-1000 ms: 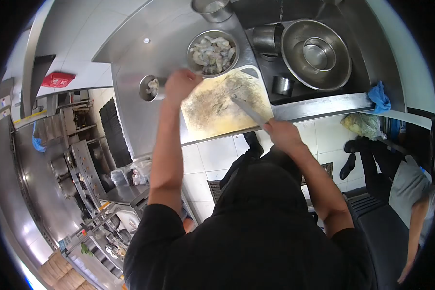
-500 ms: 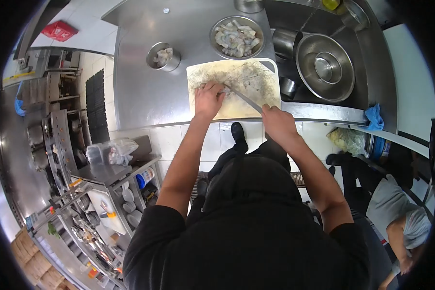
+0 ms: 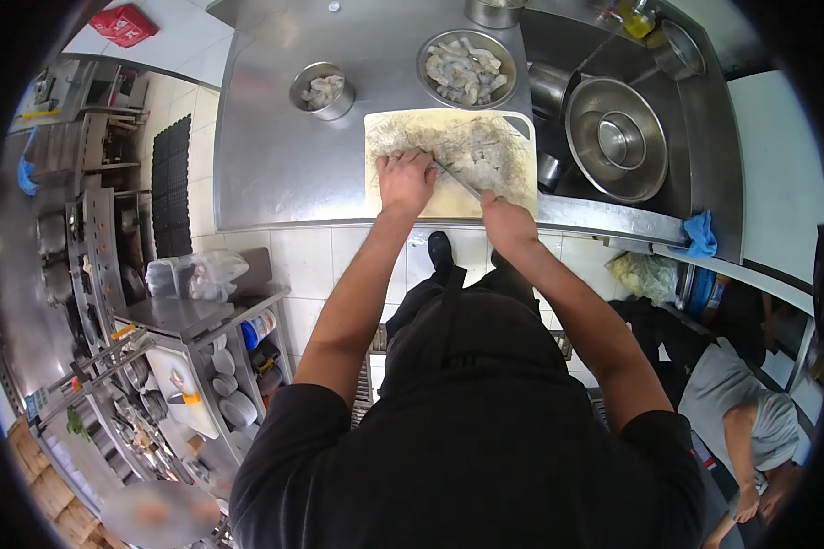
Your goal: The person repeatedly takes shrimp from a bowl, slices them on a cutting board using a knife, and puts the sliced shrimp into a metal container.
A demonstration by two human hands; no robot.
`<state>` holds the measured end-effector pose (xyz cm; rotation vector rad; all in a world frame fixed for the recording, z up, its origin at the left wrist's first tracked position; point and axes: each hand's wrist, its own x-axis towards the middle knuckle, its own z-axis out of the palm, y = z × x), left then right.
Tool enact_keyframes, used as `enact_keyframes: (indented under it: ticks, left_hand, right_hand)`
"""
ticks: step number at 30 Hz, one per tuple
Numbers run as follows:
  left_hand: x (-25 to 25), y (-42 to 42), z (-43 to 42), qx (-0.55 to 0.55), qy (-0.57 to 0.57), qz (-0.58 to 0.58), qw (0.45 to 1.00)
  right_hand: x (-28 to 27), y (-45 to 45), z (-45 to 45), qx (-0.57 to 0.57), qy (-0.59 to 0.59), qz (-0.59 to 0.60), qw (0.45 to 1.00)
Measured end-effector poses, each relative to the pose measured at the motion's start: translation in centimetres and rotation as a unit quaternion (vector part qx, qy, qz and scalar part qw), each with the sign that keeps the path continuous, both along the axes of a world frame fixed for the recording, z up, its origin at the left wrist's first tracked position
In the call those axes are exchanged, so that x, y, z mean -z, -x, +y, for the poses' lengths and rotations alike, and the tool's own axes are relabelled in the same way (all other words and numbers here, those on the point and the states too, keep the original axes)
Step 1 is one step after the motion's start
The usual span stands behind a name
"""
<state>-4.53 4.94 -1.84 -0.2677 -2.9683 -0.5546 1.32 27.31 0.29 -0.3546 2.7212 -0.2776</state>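
A worn, stained cutting board [image 3: 508, 197] lies along the counter's front edge. My right hand [image 3: 508, 222] is wrapped round the handle of a knife [image 3: 458, 178], its blade slanting left across the board. The blade's tip reaches the fingers of my left hand [image 3: 406, 181], which are curled down onto the board. What lies under those fingers is hidden. Behind the board a wide metal bowl [image 3: 424, 84] holds many peeled shrimp [image 3: 467, 69]. A smaller metal pot [image 3: 336, 108], farther left, contains a few shrimp pieces [image 3: 322, 91].
To the right is a sink holding a large steel bowl [image 3: 648, 178] with smaller bowls inside. A blue cloth [image 3: 700, 234] hangs on the sink's front edge. Another person [image 3: 737, 403] is at lower right. Shelving with dishes [image 3: 236, 411] stands behind at left.
The view has shifted slightly. My right hand has come closer to my left, and the knife's tip now meets the left fingers. The left hand stays on the board.
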Motion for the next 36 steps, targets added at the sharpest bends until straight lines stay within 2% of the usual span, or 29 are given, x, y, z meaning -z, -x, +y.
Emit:
enact_keyframes:
  ticks: [4, 7, 10, 14, 20, 29, 36]
  left_hand:
    - [0.6, -0.8, 0.6, -0.056, 0.001, -0.013, 0.998]
    - [0.8, -0.9, 0.9, -0.09, -0.018, -0.051, 0.994]
    - [0.5, -1.3, 0.8, -0.107, -0.039, -0.081, 0.99]
    - [2.1, -1.2, -0.1, -0.091, -0.107, -0.04, 0.989]
    - [0.1, -1.0, 0.5, -0.147, -0.166, -0.102, 0.97]
    - [0.4, -1.0, 0.4, -0.142, -0.071, -0.097, 0.983]
    - [0.7, -0.9, -0.3, -0.145, -0.096, -0.145, 0.974]
  right_hand:
    - [-1.7, -0.9, 2.3, 0.011, -0.011, -0.061, 0.998]
    - [-1.4, -1.8, 3.8, 0.028, 0.005, -0.059, 0.998]
    - [-1.5, -1.6, 3.7, 0.055, 0.069, -0.032, 0.996]
    - [-0.8, 0.3, 2.4, 0.1, 0.133, -0.09, 0.982]
    - [0.4, 2.3, 0.6, 0.146, 0.21, -0.169, 0.952]
    - [1.5, -2.6, 0.5, 0.181, 0.258, -0.176, 0.933]
    - [1.8, -1.0, -0.6, 0.146, 0.257, -0.133, 0.946]
